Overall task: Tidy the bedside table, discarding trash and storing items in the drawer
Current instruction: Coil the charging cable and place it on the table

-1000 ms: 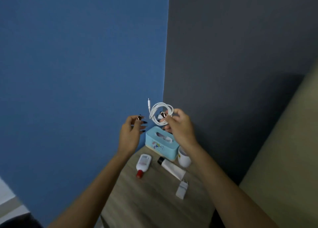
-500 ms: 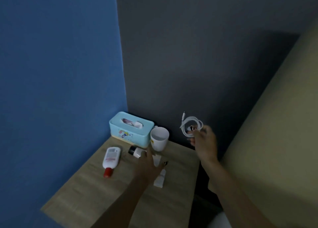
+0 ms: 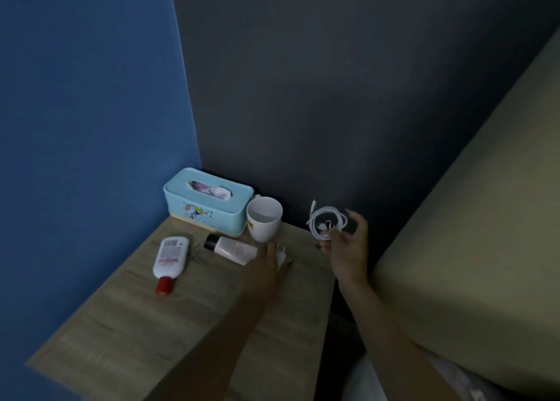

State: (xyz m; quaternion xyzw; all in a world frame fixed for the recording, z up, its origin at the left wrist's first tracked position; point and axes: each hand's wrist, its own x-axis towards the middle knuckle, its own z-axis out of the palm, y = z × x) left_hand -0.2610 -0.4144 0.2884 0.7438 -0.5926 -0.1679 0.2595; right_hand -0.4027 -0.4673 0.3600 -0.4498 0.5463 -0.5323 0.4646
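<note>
Lowered, left hand (image 3: 268,269) grips the charger plug (image 3: 282,254); right hand (image 3: 347,250), just beside, pinches the coiled cable (image 3: 318,218).

Left hand (image 3: 266,269) now grips charger plug (image 3: 282,252); cable (image 3: 326,222) carried right.

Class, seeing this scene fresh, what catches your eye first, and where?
The coiled white charging cable stands out, pinched in the right hand at the right edge of the wooden bedside table. A light blue tissue box sits in the table's back corner, and the left hand covers a white plug adapter.
</note>
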